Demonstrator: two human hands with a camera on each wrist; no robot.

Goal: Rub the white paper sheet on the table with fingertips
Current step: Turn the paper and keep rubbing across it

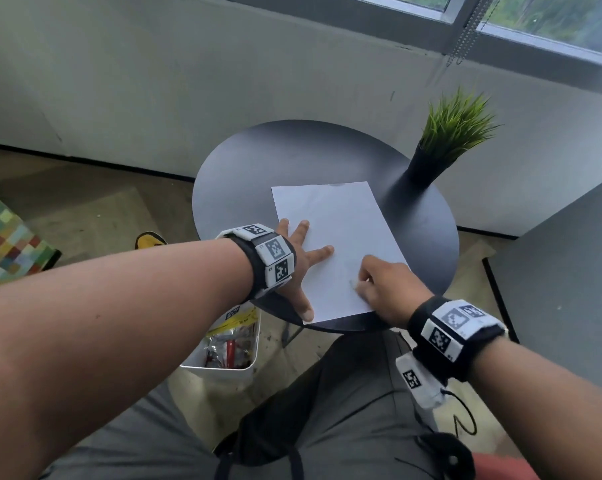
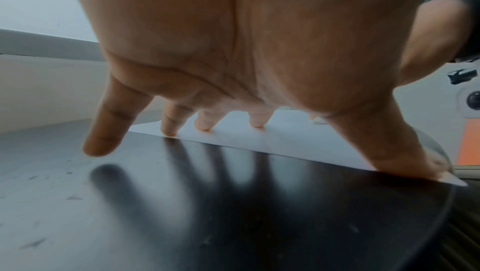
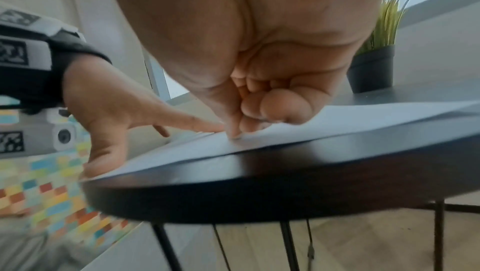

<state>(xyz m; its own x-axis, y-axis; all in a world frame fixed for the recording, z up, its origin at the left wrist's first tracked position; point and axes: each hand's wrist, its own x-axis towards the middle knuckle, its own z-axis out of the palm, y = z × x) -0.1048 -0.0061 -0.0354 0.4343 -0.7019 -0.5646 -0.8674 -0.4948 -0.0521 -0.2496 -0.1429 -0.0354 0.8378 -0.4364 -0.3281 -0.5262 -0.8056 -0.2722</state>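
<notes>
A white paper sheet (image 1: 344,230) lies on the round black table (image 1: 258,168). My left hand (image 1: 298,261) is spread flat along the sheet's left edge, its straight fingertips (image 2: 205,127) and thumb pressing the paper (image 2: 285,140) down; the little finger hangs over bare table (image 2: 233,203). My right hand (image 1: 386,282) sits on the sheet's near right part. Its fingers (image 3: 272,107) are curled into the palm, and the thumb tip and knuckles touch the paper (image 3: 363,119). Nothing shows inside that hand. The left hand (image 3: 109,99) also appears in the right wrist view.
A potted grass plant (image 1: 445,140) stands on the table's far right, beyond the sheet. A white bin (image 1: 223,348) of oddments sits on the floor below the table's near left edge. A grey surface (image 1: 569,289) rises at the right, a checkered cushion (image 1: 5,237) at the left.
</notes>
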